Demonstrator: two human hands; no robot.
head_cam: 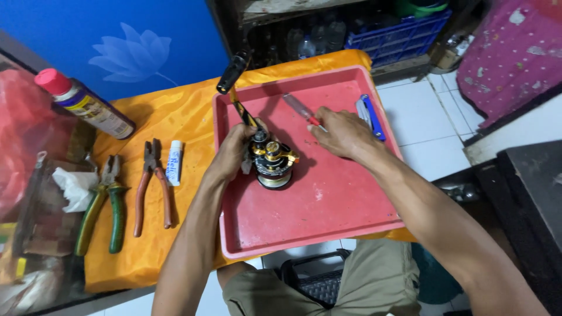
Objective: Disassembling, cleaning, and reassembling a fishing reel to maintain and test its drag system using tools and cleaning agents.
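Observation:
A black and gold fishing reel (pixel 271 162) stands in a red plastic tray (pixel 328 205) that lies on an orange cloth. My left hand (pixel 233 151) grips the reel's left side, near its handle arm, which rises to a black knob (pixel 232 72). My right hand (pixel 341 132) rests on the tray floor, its fingers closed on the red end of a screwdriver (pixel 300 108) with a clear handle. A blue and silver folding tool (pixel 370 115) lies in the tray just past my right hand.
On the orange cloth (pixel 158 246) left of the tray lie a small white tube (pixel 174 162), orange-handled pliers (pixel 152 187) and green-handled pliers (pixel 104 202). A red-capped spray can (pixel 85 102) lies at the back left. A blue crate (pixel 398 38) sits under a shelf behind.

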